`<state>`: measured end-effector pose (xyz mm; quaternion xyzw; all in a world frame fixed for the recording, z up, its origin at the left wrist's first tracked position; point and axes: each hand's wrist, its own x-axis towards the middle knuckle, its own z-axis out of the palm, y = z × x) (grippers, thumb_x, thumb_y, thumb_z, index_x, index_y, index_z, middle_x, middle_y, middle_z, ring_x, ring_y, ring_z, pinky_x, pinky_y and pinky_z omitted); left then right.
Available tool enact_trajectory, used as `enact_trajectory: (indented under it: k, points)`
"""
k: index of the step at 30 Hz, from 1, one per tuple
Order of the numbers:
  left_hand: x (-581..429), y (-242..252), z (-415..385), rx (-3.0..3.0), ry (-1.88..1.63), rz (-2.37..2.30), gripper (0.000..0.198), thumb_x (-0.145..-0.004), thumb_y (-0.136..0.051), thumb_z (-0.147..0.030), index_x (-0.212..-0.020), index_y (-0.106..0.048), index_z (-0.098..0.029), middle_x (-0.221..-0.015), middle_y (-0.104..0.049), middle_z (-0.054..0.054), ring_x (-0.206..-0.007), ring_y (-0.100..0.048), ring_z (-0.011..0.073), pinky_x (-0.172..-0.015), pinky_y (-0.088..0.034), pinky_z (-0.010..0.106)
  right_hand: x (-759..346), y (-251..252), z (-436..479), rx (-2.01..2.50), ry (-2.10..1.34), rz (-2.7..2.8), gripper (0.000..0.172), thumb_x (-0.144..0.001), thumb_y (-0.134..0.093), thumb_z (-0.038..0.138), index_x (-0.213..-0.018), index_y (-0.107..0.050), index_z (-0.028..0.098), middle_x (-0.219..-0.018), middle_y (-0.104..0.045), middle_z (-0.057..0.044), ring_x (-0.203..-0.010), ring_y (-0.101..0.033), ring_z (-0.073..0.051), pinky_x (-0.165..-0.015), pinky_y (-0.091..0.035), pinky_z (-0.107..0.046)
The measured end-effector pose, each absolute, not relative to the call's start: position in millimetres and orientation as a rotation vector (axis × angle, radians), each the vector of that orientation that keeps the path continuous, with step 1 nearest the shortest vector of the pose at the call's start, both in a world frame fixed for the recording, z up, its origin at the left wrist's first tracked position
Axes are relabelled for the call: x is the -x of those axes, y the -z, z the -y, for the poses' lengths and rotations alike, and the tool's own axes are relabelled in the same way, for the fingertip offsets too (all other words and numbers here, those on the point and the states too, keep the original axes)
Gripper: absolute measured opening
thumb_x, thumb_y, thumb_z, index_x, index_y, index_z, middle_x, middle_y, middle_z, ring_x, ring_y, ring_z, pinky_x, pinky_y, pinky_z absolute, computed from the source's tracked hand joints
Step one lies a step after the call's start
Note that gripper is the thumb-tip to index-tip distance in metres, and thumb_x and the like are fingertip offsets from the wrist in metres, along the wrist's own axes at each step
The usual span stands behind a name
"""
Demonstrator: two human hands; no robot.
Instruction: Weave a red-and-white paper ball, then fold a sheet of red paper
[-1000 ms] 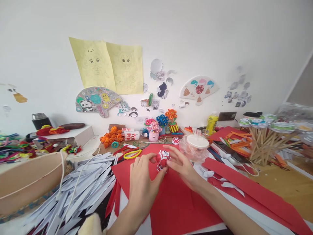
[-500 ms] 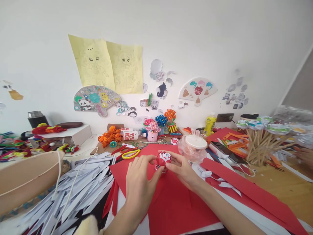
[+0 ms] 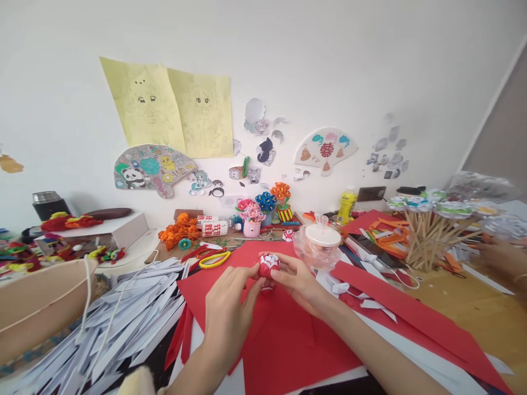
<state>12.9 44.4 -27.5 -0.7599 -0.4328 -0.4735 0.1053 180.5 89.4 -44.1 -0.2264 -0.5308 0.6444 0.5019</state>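
Observation:
Between my two hands is a small red and white folded paper ball (image 3: 269, 265), held above the red paper sheet (image 3: 288, 343). My left hand (image 3: 230, 299) pinches it from the left with thumb and fingertips. From the right, my right hand (image 3: 300, 282) grips it with thumb and fingers. Just below the ball, partly hidden by my fingers, shows another red and white piece; I cannot tell whether it is joined to the ball. A similar red and white paper ball (image 3: 288, 235) lies farther back on the table.
White paper strips (image 3: 135, 307) are heaped at left, near yellow-handled scissors (image 3: 214, 259). A lidded plastic cup (image 3: 323, 241) stands behind my right hand. Paper flowers on sticks (image 3: 428, 236) stand at right, where another person's hand (image 3: 504, 260) shows. Beaded flowers (image 3: 282, 196) line the back.
The paper ball has turned in my fingers, showing its white pattern from another side. Both hands keep their hold. The whole view has shifted slightly, with things appearing farther left.

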Motion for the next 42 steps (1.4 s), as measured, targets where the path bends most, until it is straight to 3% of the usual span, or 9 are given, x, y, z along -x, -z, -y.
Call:
enact_trajectory:
  k: [6, 12, 16, 22, 26, 32, 35, 42]
  points:
    - [-13.2, 27.7, -46.0, 2.188, 1.388, 1.214, 0.013, -0.091, -0.052, -0.025, -0.088, -0.063, -0.02, -0.071, -0.068, 0.0, -0.062, -0.062, 0.0144, -0.058, -0.047, 0.025, -179.5, 42.0, -87.0, 0.527, -1.59, 1.311, 0.035, -0.071, -0.079, 0.038, -0.096, -0.069, 0.015, -0.089, -0.07, -0.007, -0.075, -0.062, -0.016, -0.072, -0.047, -0.028]
    - [-13.8, 30.3, -47.0, 2.197, 1.346, 1.166, 0.014, -0.092, -0.05, -0.023, -0.089, -0.063, -0.02, -0.071, -0.067, 0.0, -0.062, -0.061, 0.0139, -0.06, -0.047, 0.026, -181.5, 46.4, -90.0, 0.56, -1.5, 1.326, 0.052, -0.062, -0.085, 0.033, -0.109, -0.066, 0.021, -0.104, -0.069, -0.007, -0.096, -0.064, -0.023, -0.085, -0.049, -0.035]
    - [-14.0, 35.3, -49.4, 2.235, 1.279, 1.266, 0.016, -0.091, -0.049, -0.023, -0.096, -0.064, -0.021, -0.078, -0.069, 0.002, -0.068, -0.063, 0.0158, -0.063, -0.049, 0.027, -181.2, 47.4, -92.9, 0.572, -1.371, 1.323, 0.057, -0.058, -0.087, 0.027, -0.109, -0.064, 0.023, -0.108, -0.068, -0.007, -0.1, -0.063, -0.024, -0.089, -0.05, -0.038]
    - [-15.0, 31.6, -51.5, 2.277, 1.293, 1.695, 0.028, -0.083, -0.053, -0.027, -0.109, -0.064, -0.022, -0.072, -0.068, 0.0, -0.058, -0.061, 0.0168, -0.051, -0.047, 0.027, -181.6, 48.7, -96.8, 0.567, -1.22, 1.416, 0.063, -0.065, -0.084, 0.027, -0.122, -0.058, 0.026, -0.126, -0.057, -0.009, -0.112, -0.058, -0.024, -0.098, -0.045, -0.04]
    - [-15.5, 24.7, -51.4, 2.36, 1.443, 1.838, 0.026, -0.08, -0.052, -0.026, -0.102, -0.065, -0.022, -0.065, -0.066, -0.002, -0.052, -0.058, 0.0155, -0.051, -0.047, 0.027, -182.0, 53.9, -99.5, 0.596, -1.138, 1.459, 0.057, -0.066, -0.082, 0.029, -0.119, -0.062, 0.027, -0.125, -0.052, -0.008, -0.112, -0.058, -0.025, -0.098, -0.046, -0.039]
    - [-12.5, 28.9, -58.2, 2.395, 1.698, 1.988, 0.021, -0.075, -0.053, -0.029, -0.093, -0.06, -0.02, -0.093, -0.071, 0.004, -0.062, -0.062, 0.0167, -0.057, -0.049, 0.03, -181.0, 57.6, -100.2, 0.625, -1.198, 1.48, 0.07, -0.067, -0.08, 0.025, -0.131, -0.052, 0.027, -0.126, -0.055, -0.009, -0.109, -0.06, -0.024, -0.095, -0.048, -0.04]
    - [-11.0, 32.8, -62.2, 2.374, 1.742, 2.069, 0.023, -0.074, -0.054, -0.03, -0.093, -0.057, -0.02, -0.094, -0.07, 0.005, -0.065, -0.062, 0.017, -0.061, -0.049, 0.031, -180.5, 55.7, -99.1, 0.629, -1.212, 1.486, 0.075, -0.067, -0.081, 0.024, -0.133, -0.048, 0.028, -0.126, -0.057, -0.009, -0.109, -0.061, -0.025, -0.095, -0.049, -0.041]
    - [-11.1, 33.1, -62.1, 2.454, 1.687, 2.086, 0.027, -0.071, -0.055, -0.029, -0.097, -0.055, -0.021, -0.093, -0.068, 0.002, -0.063, -0.059, 0.0157, -0.061, -0.047, 0.03, -181.9, 54.2, -99.2, 0.599, -1.189, 1.591, 0.061, -0.07, -0.078, 0.025, -0.126, -0.055, 0.024, -0.126, -0.061, -0.009, -0.115, -0.059, -0.026, -0.1, -0.046, -0.044]
